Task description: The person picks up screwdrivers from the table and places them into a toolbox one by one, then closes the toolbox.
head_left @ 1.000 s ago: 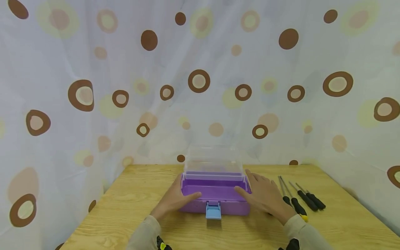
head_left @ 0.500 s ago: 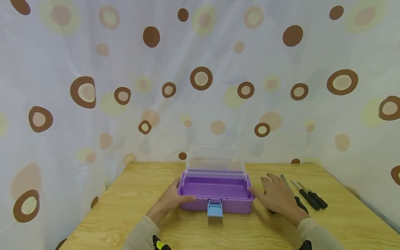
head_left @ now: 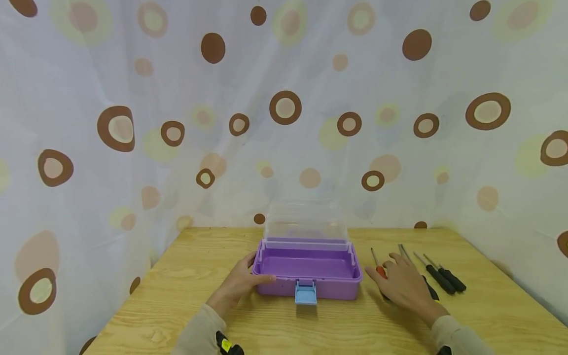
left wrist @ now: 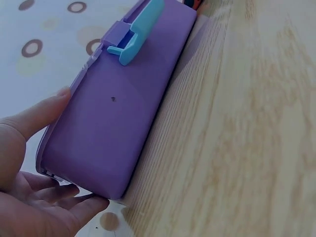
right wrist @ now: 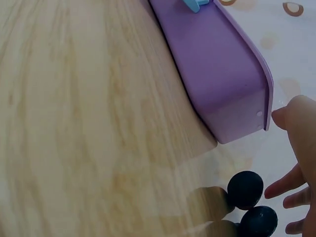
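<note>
A purple plastic toolbox (head_left: 330,290) stands on the table, its transparent lid (head_left: 306,217) raised at the back and its blue latch (head_left: 305,295) hanging at the front. My left hand (head_left: 236,287) holds the box's left end, thumb at the front rim and fingers along the side, as the left wrist view confirms. Just right of the box, my right hand (head_left: 403,287) hovers over screwdrivers with spread fingers and nothing gripped. By its thumb lies a screwdriver (head_left: 380,270) with a red and black handle. The hand partly covers another with a black handle (head_left: 430,290).
Two more black-handled screwdrivers (head_left: 440,280) lie farther right, shafts pointing away from me. The wooden table (head_left: 168,305) meets a white curtain (head_left: 177,98) with brown circles behind and at the sides.
My right hand has left the box's right side and moved right to the screwdrivers. My left hand stays at the box, which has barely moved.
</note>
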`<state>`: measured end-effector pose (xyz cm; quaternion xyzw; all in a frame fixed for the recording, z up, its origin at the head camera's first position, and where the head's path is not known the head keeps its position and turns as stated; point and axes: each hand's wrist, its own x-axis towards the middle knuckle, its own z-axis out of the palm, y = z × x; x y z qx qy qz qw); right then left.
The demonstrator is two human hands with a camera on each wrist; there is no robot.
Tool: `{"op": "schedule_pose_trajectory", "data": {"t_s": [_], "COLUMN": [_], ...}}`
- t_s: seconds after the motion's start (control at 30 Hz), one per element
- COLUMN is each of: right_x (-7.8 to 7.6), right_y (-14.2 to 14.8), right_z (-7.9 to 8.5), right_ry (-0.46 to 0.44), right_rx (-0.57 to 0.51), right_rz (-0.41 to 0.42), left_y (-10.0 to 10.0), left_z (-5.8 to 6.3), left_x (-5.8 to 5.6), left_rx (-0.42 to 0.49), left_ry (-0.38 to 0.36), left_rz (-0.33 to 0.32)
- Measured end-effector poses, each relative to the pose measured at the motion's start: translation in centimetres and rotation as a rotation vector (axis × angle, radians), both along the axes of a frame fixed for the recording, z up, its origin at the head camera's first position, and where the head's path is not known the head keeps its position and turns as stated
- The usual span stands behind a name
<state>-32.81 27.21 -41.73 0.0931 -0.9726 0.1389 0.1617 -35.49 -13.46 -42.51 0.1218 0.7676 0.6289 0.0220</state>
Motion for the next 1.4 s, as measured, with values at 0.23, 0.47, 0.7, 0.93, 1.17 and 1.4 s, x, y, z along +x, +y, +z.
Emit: {"op": "schedule_pose_trajectory", "data": {"t_s": [0.23,0.47,0.7,0.93,1.17,1.4], "right_x": [-0.1,-0.1,-0.8,-1.5,-1.6,-1.3], "right_y": [0.6,0.9,1.0,1.7,2.3,2.1], "right_z": [-0.5,-1.2,-0.8,-1.1,-1.3,-0.7], "right_ry": [-0.028,0.007,-0.027,-0.087,-0.103,-0.091], "right_rx": [0.032,0.086,0.087,-0.002,-0.117,-0.198], "right_rz": [-0.04,-0.06,-0.073,-0.065,-0.065,-0.099], "left_y": [-0.1,-0.1,0.0,0.0,0.1,0.1], "left_z": [0.2,0.2,0.1,0.1,0.0,0.0], "left_x": [-0.1,-0.1,0.0,0.3,0.2,0.2], "left_rx": [0.023,0.027,0.019,0.022,0.025,0.017], "left_ry": [0.008,0.019,0.019,0.015,0.017,0.017], "left_rz": [-0.028,-0.042,-0.036,-0.045,-0.043,-0.04]}}
